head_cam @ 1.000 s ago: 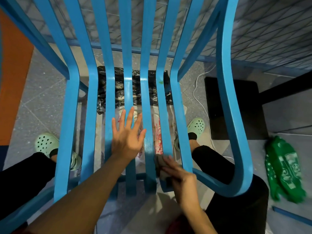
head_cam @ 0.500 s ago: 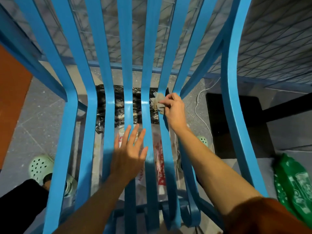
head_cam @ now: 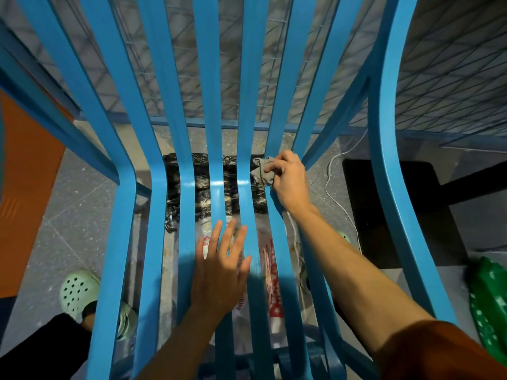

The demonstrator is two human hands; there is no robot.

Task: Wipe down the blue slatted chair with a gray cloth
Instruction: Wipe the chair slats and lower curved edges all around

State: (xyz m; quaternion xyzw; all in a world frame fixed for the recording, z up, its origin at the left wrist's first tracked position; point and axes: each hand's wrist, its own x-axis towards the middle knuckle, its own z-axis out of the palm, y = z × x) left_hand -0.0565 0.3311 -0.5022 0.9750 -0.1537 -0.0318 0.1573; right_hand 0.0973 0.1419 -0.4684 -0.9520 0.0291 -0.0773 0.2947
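The blue slatted chair (head_cam: 156, 204) fills the view, its slats running from the near edge up into the backrest. My right hand (head_cam: 288, 179) grips the bunched gray cloth (head_cam: 262, 172) and holds it against a slat right of centre, at the bend where seat meets back. My left hand (head_cam: 219, 267) lies flat with straight, spread fingers on the middle seat slats, nearer to me.
Under the seat lie a black plastic bag (head_cam: 227, 187) and a white bag with red print (head_cam: 271, 286). A green bag (head_cam: 491, 303) lies on the floor at right, a white cord (head_cam: 333, 193) beside a black mat (head_cam: 384, 215). My pale green clog (head_cam: 78, 292) shows at left.
My right hand has slid the cloth from the seat's front edge up a slat to the seat-back bend. The left hand has stayed flat on the middle slats.
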